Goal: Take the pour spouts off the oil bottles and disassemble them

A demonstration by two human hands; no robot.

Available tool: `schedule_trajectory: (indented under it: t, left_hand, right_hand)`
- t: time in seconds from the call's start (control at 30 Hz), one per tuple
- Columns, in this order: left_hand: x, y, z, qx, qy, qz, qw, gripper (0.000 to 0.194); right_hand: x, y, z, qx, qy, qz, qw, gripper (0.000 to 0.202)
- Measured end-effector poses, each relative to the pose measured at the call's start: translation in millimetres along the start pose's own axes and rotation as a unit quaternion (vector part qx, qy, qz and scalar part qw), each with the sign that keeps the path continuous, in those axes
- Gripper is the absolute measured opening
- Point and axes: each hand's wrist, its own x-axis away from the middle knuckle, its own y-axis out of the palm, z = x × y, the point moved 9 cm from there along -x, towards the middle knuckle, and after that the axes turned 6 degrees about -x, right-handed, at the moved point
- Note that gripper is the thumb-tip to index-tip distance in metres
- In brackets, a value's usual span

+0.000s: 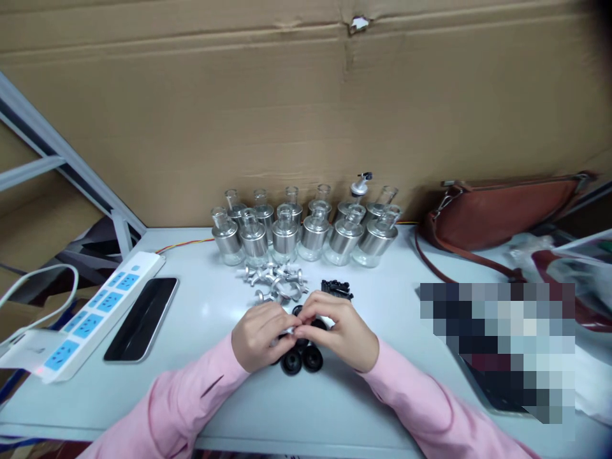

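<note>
My left hand (262, 335) and my right hand (339, 330) meet over the middle of the table, fingers closed in a pinch. Between the fingertips shows a small silvery part (289, 330), mostly hidden. Below and behind my hands lie several round black caps (291, 362), partly covered by the fingers. Just beyond my left hand is a loose pile of silver metal pourer spouts (277, 280). A little heap of small black pieces (336, 289) lies beyond my right hand.
Glass bottles with steel bands (314, 234) stand in two rows at the back; a silver pourer with a black tip (359, 183) tops one. Left are a phone (141, 320) and power strip (102, 312). Right are a brown bag (511, 213) and a blurred-out item (502, 350).
</note>
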Motion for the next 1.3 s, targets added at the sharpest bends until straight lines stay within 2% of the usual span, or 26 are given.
schedule_trajectory:
  t: [0.1, 0.2, 0.33, 0.47, 0.77, 0.9, 1.17, 1.3]
  left_hand:
    - [-1, -0.2, 1, -0.022, 0.007, -0.001, 1.000, 0.004]
    - [-3, -2.8, -1, -0.036, 0.003, 0.005, 0.999, 0.002]
    - [-4, -3.8, -2, -0.039, 0.001, 0.001, 0.999, 0.002]
    - [-4, -2.5, -2, -0.037, 0.003, -0.006, 0.999, 0.003]
    - [-3, 0.1, -4, -0.034, 0.012, -0.007, 0.999, 0.004]
    - [-1, 0.7, -5, -0.035, 0.006, -0.010, 0.999, 0.010]
    - [1, -1.6, -11, 0.031, -0.023, 0.025, 0.999, 0.046]
    - [2, 2.5, -16, 0.061, -0.038, 0.023, 0.997, 0.038]
  right_hand:
    - [0, -3, -1, 0.027, 0.004, -0.006, 1.000, 0.020]
    - [-3, -15, 2, 0.063, 0.012, -0.023, 0.998, 0.022]
    - [-2, -28, 24, 0.131, 0.074, -0.115, 0.982, 0.022]
    - [7, -36, 47, 0.176, 0.132, -0.169, 0.961, 0.020]
    - [18, -34, 63, 0.183, 0.174, -0.196, 0.948, 0.015]
    - [21, -31, 65, 0.194, 0.178, -0.210, 0.942, 0.019]
    - [16, -41, 56, 0.199, 0.194, -0.163, 0.947, 0.024]
    - [6, -43, 38, 0.178, 0.127, -0.085, 0.972, 0.020]
